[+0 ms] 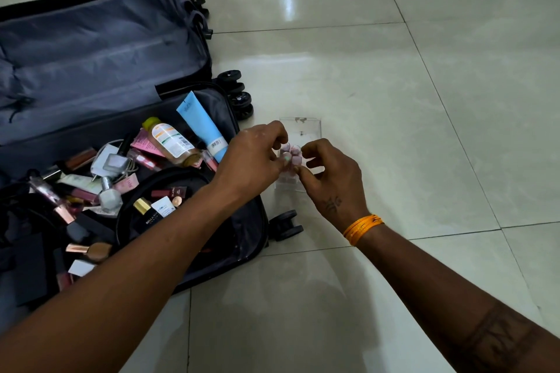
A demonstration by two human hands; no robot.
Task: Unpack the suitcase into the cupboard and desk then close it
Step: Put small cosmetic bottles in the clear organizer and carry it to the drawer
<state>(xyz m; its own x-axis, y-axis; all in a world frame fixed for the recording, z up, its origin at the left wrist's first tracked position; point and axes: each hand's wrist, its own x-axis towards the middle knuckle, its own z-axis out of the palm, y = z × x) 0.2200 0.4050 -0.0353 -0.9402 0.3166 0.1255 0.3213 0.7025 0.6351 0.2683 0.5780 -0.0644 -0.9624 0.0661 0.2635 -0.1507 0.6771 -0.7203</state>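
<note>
the suitcase (121, 100) lies open on the tiled floor (394, 70) at the left of the view, lid back, its lower half strewn with cosmetics: a blue tube (201, 126), an orange-tinted bottle with a yellow cap (171, 141), a white charger with cable (110, 160), lip glosses and a round black pouch (163, 191) holding small boxes and bottles. both hands are off the case, just to the right of its wheeled edge, meeting over a clear plastic box (298, 133) that stands on the floor. between them is a cluster of small pale pink pieces (291, 154), too small to identify. the left hand (254, 157) reaches across the corner of the suitcase, wrist raised, fingers curled, with thumb and fingertips pinching the pink cluster from the left. the right hand (330, 175) comes in from the lower right, palm turned leftward, fingers bent, its fingertips closed on the same cluster from the right. an orange thread band (362, 228) circles the right wrist. both forearms extend from the bottom of the view, the left one passing over the case's contents without visibly touching them.
</note>
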